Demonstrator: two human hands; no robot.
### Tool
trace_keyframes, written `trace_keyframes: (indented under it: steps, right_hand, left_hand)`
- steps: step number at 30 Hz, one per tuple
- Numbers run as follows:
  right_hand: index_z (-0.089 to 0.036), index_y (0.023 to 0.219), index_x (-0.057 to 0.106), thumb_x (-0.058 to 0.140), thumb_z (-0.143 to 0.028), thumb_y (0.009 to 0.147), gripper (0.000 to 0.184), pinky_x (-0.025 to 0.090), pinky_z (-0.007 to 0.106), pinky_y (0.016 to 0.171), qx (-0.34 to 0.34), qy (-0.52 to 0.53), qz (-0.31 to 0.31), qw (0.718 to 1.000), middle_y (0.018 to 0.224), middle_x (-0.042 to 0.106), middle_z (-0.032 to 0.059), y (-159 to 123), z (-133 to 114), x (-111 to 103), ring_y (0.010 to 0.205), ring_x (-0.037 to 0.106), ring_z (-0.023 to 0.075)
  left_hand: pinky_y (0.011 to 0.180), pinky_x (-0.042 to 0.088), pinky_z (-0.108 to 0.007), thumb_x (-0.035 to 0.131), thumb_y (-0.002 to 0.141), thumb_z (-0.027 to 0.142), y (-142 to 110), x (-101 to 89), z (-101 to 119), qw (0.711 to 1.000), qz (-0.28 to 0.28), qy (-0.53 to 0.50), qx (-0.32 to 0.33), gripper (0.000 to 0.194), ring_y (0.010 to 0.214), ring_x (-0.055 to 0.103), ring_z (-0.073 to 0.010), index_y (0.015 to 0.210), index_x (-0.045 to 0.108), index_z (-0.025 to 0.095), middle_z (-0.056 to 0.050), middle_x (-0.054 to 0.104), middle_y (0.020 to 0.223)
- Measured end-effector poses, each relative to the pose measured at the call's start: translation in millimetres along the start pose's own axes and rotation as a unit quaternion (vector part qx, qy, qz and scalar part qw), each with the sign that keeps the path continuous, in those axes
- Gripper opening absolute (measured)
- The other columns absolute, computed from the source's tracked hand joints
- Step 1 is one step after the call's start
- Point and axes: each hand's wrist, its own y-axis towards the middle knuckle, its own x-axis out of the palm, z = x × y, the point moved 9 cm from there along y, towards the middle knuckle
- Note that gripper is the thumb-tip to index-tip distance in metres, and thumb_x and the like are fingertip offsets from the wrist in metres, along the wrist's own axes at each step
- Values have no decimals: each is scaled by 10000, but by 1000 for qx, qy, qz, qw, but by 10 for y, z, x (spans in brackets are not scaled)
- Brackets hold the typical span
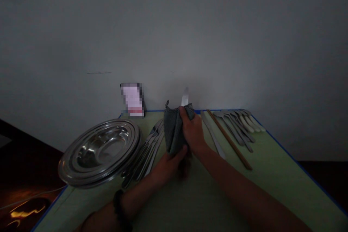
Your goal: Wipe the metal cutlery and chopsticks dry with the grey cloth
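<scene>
A grey cloth [173,130] with a dark patterned edge is wrapped round a table knife, whose blade [185,96] sticks up out of its top. My right hand [193,132] is closed on the cloth, pressing it round the knife with the thumb along the front. Below it, my left hand [174,163] is closed at the lower end of the cloth and knife; the knife's handle is hidden there. Just right of my hands a single table knife [213,136] lies on the table, and a bundle of cutlery [148,148] lies to the left.
Stacked steel plates [69,163] stand at the left of the green table [217,203]. A phone [132,99] leans against the wall behind. On the right lie wooden chopsticks [231,141], then several spoons and forks [236,127], some with pale handles. Blue trim edges the table.
</scene>
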Motion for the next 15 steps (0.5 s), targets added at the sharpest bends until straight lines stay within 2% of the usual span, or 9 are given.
trace_keyframes:
  steps: [4, 10, 13, 15]
  right_hand:
    - [-159, 651, 589, 499, -594, 729, 450, 383, 243, 566, 43, 53, -24, 997, 622, 589, 5, -18, 28, 73, 627, 536, 143]
    - [-170, 791, 639, 528, -631, 681, 486, 435, 281, 628, 124, 203, 13, 971, 729, 651, 38, 70, 146, 2, 713, 592, 175]
    - [-184, 858, 645, 571, -598, 667, 462, 457, 286, 666, 122, 287, -4, 950, 794, 670, 39, 88, 147, 48, 747, 603, 174]
    - [-184, 823, 649, 624, -523, 659, 378, 467, 289, 691, 110, 314, -39, 942, 794, 675, 30, 75, 98, 111, 742, 608, 170]
  left_hand:
    - [338, 241, -191, 438, 736, 698, 72, -94, -3, 997, 44, -60, 8, 521, 342, 360, -66, 705, 470, 178, 83, 359, 464]
    - [338, 211, -172, 533, 695, 657, 82, -69, 70, 994, 30, -106, 21, 491, 342, 308, -47, 786, 495, 176, 100, 339, 475]
    - [339, 189, -164, 551, 686, 647, 66, -58, 81, 994, 27, -108, 16, 486, 349, 280, -40, 741, 501, 167, 101, 326, 461]
    - [339, 171, -162, 539, 694, 648, 64, -73, 73, 993, 35, -110, 13, 482, 351, 245, -36, 714, 485, 169, 108, 302, 450]
